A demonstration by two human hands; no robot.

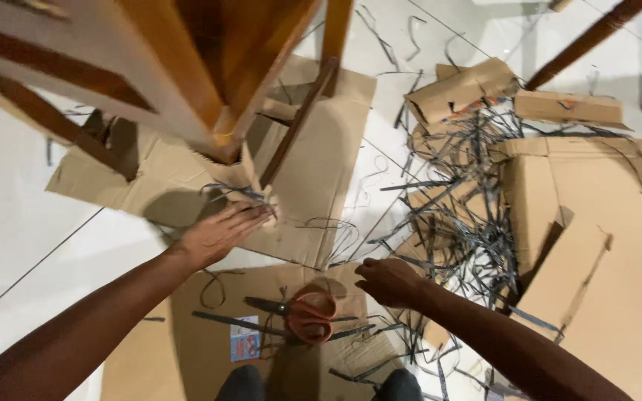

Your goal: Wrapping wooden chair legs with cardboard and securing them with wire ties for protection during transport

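Fingers (pixel 250 214) of left hand (pixel 217 234) stretched out flat and close together, tips touching the wrapped wooden chair leg (pixel 221 141) where a torn cardboard piece (pixel 250 178) and dark strapping (pixel 224 191) sit around its foot; nothing gripped. Landmark: orange-handled scissors (pixel 302 315), lying shut on a flat cardboard sheet (pixel 202 341) on the white tiled floor (pixel 9 215). Left hand is up and left of the scissors, well apart from them. Chair leg foot stands further up from the scissors, on another flattened cardboard sheet (pixel 313 171). Small printed sticker (pixel 245 340) just left of the scissors, on the same sheet. Right hand (pixel 388 281) just right of and above the scissors, fingers curled in loosely, knuckles up; cannot tell if it holds anything. Right of the scissors, past the right hand, a tangle of black plastic strips (pixel 469 200) spread over the floor. Far right of the scissors, big folded cardboard boxes (pixel 596 245); smaller box pieces (pixel 462 89) above the tangle.
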